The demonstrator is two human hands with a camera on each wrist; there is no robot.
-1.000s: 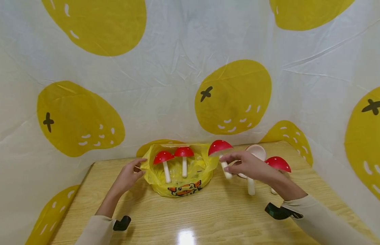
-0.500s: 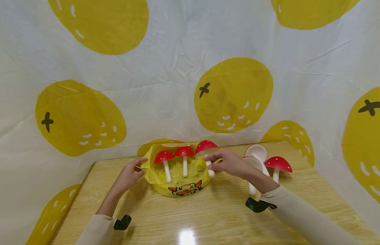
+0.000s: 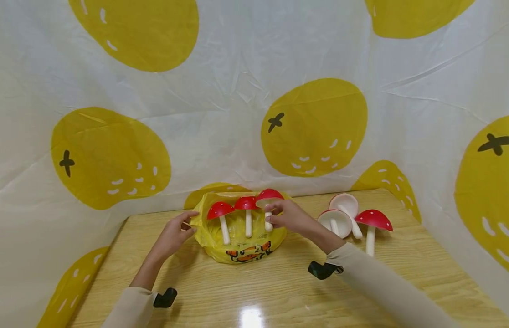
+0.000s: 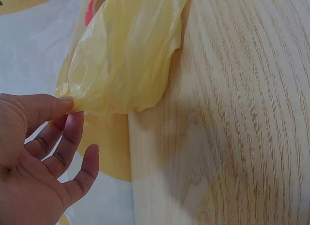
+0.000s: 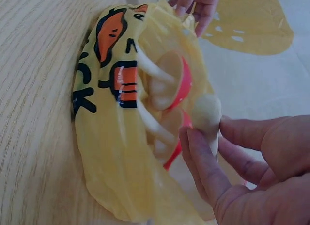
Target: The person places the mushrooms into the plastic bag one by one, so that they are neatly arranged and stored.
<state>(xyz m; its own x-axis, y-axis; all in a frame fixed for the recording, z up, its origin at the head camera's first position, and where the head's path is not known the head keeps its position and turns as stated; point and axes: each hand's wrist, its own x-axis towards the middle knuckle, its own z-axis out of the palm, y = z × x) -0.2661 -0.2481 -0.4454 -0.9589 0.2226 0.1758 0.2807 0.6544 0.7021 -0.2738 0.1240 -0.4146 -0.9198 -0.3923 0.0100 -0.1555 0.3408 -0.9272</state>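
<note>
A yellow plastic bag [image 3: 215, 253] with a duck print stands with its mouth spread. My left hand [image 3: 172, 237] pinches the bag's left edge between thumb and fingers, as the left wrist view shows closely. Inside lean two toy mushrooms, the left one [image 3: 220, 209] and the middle one [image 3: 246, 203], with red spotted caps and white stems. Over the right part of the opening, my right hand [image 3: 293, 216] holds a third toy mushroom [image 3: 269, 195] by its stem, cap up. The rounded stem end [image 5: 206, 111] faces the right wrist camera.
To the right on the wooden table [image 3: 221, 296] lie three more toy mushrooms: one cap up [image 3: 374, 218], and two showing pale hollow undersides, one at the back [image 3: 344, 201] and one nearer [image 3: 340, 223]. A white cloth [image 3: 221, 146] with yellow fruit shapes hangs behind.
My right hand has carried its mushroom leftward from beside the bag to over the opening, lining up with the other two. My left hand keeps its hold on the bag edge.
</note>
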